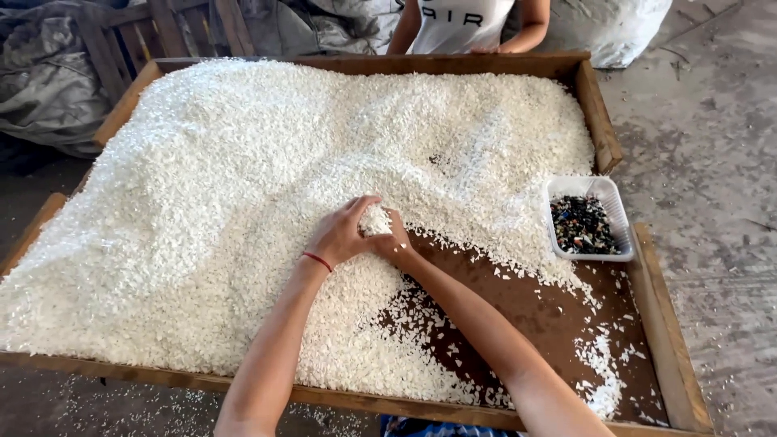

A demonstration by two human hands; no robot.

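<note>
A big wooden tray (603, 121) holds a thick heap of small white flakes (243, 178). Both my hands meet at the heap's near edge. My left hand (344, 233), with a red band at the wrist, curls over a small clump of white flakes (375, 220). My right hand (395, 241) presses against it from the right, its fingers closed around the same clump. Bare brown tray bottom (534, 311) shows to the right of my hands, scattered with stray flakes.
A small white plastic tub (613, 206) with dark mixed bits (581, 225) sits at the tray's right edge. Another person in a white shirt (465, 24) stands at the far side. Grey tarpaulin (48, 81) lies far left, a white sack (615, 28) far right, concrete floor around.
</note>
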